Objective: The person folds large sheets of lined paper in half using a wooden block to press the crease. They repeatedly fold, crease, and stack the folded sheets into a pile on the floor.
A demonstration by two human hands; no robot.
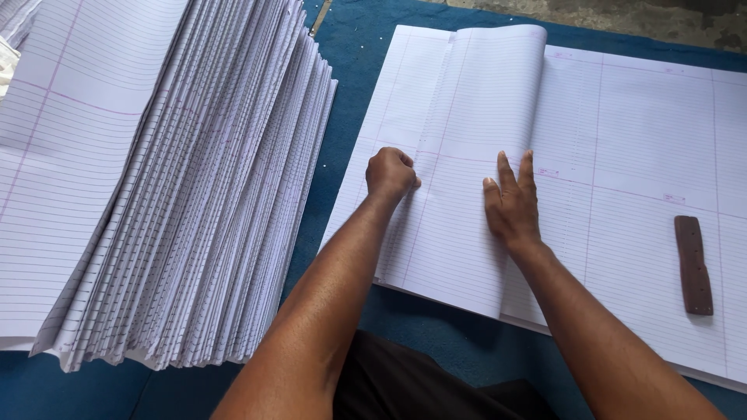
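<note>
A large ruled white sheet (467, 101) lies folded over on top of a wide stack of ruled paper (638, 155). My left hand (391, 173) is a closed fist pressing down on the folded sheet near its left part. My right hand (512, 204) lies flat with fingers spread, at the folded sheet's right edge. Neither hand holds anything. A dark brown wooden stick (693, 265) lies flat on the stack, to the right of my right hand.
A tall fanned pile of folded ruled sheets (194, 194) fills the left side. Everything rests on a blue cloth (350, 70). Bare grey floor (622, 15) shows at the top right. My dark clothing shows at the bottom centre.
</note>
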